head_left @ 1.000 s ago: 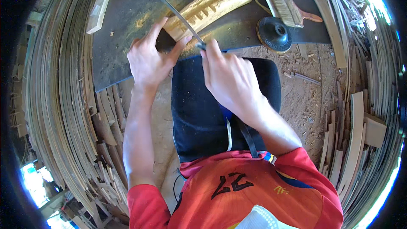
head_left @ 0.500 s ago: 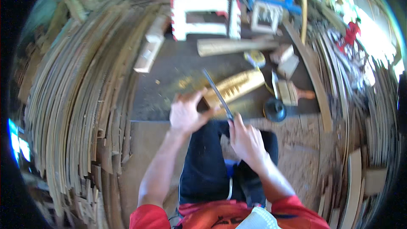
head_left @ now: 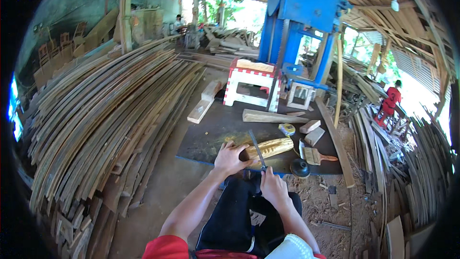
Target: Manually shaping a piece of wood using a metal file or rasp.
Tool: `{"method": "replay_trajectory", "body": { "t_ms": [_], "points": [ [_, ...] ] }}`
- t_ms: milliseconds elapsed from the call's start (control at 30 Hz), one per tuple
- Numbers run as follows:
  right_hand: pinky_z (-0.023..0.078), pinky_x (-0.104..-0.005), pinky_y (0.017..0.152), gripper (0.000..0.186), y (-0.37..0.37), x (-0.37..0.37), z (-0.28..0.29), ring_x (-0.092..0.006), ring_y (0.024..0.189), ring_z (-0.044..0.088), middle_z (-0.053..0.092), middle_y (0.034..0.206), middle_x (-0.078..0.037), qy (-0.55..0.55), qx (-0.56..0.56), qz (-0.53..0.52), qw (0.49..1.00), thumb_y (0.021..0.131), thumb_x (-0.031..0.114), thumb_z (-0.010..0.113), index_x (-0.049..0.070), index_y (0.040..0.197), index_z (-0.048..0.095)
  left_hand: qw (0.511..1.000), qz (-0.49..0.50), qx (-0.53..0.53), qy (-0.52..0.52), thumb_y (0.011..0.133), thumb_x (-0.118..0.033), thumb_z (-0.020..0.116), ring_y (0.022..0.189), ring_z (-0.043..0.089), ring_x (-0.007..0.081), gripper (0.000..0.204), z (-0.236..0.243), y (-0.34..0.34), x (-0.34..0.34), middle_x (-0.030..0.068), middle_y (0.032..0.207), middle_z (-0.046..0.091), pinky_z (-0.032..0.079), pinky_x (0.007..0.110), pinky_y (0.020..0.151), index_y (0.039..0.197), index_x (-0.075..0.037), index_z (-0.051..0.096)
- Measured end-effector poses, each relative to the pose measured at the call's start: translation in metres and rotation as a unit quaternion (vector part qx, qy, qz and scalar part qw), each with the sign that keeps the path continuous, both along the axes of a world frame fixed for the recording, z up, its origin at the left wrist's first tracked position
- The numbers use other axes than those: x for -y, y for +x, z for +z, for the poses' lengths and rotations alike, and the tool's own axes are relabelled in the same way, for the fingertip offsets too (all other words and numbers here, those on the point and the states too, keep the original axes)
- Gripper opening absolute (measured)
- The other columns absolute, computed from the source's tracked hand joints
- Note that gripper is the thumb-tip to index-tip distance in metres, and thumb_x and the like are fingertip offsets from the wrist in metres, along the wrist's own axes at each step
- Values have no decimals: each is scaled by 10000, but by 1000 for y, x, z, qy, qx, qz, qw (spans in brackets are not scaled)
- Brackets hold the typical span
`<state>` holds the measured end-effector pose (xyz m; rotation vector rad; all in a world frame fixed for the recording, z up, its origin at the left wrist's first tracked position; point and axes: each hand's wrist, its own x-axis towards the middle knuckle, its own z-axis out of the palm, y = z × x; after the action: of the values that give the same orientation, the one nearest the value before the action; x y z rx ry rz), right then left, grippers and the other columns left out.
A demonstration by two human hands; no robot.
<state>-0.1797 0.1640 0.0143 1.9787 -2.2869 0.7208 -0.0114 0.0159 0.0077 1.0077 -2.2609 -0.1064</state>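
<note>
- Rough-sawn planks (head_left: 110,105), long and thin-edged, layered in a great stack along the left.
- Tall blue metal machine (head_left: 299,5), probably a bandsaw, at the back.
- Dark, flat work surface (head_left: 191,146), dusted with yellowish powder.
- Carved wood piece (head_left: 275,147) near the work surface's front edge, slanting up to the right; pale golden, slightly curved, notched across the top. Probably stiff, fairly light and a little slippery with dust; best held by the ends, clear of the notches.
- Left hand (head_left: 231,157) with thumb and fingers clasped around the wood's left end.
- Right hand (head_left: 274,187) closed around the handle end of a slim metal file (head_left: 257,148), straight, rigid, slanting across the wood; contact impossible to tell.
- Flat paintbrush (head_left: 314,156), pale-bristled, wooden-handled, to the right.
- Yellow tape measure (head_left: 287,129), rounded, just behind.
</note>
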Motion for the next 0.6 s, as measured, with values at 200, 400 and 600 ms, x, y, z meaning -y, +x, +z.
{"method": "replay_trajectory", "body": {
  "t_ms": [200,400,600],
  "points": [
    [598,-597,646,312,10,-5,-1,-497,727,725,713,767,-305,-13,-2,-20,1000,1104,299,486,-6,1139,541,995,-9,-50,90,798,-837,705,1369,557,459,899,12,3,-10,235,1329,713,419,526,1188,1380,-152,719],
    [571,-655,779,394,15,-16,7,-566,839,700,709,862,-360,55,-3,-45,997,1109,340,463,-27,1211,564,993,-31,-52,106,795,-848,696,1405,523,455,889,13,8,-9,214,1360,704,389,540,1214,1406,-202,695],
    [578,-642,754,325,29,-2,10,-543,820,711,715,836,-330,45,-40,-46,997,1111,323,459,13,1109,554,997,0,-11,70,858,-803,644,1342,564,315,818,5,13,-5,111,1310,742,407,463,1169,1337,-145,727]
  ]
}}
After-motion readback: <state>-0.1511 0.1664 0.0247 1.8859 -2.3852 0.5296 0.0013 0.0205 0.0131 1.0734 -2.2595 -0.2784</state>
